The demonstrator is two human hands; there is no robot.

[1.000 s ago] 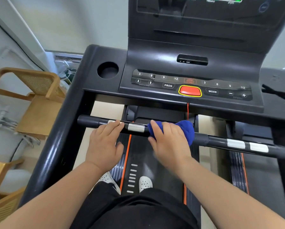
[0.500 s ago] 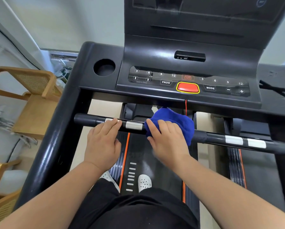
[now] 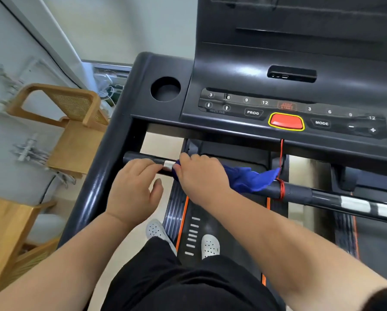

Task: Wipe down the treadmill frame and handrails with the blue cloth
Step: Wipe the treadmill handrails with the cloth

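A black horizontal handrail bar [image 3: 298, 193] with silver sensor bands crosses the treadmill below the console [image 3: 289, 104]. My right hand [image 3: 201, 176] presses the blue cloth [image 3: 250, 179] onto the bar near its left end, and the cloth trails to the right toward a red cord [image 3: 281, 187] wound round the bar. My left hand [image 3: 134, 187] rests on the bar just left of the right hand, fingers over it, thumb hanging free below. The left side frame [image 3: 98, 187] runs down beside my left arm.
A wooden chair [image 3: 75, 131] stands left of the treadmill, with more wooden furniture [image 3: 8, 232] nearer me. The console has a cup holder [image 3: 165, 89] and a red stop button [image 3: 286, 122]. My white shoes [image 3: 208, 245] stand on the belt.
My right hand has slid the cloth left along the bar up to the left hand, uncovering the red cord. The view has shifted so the treadmill appears further right.
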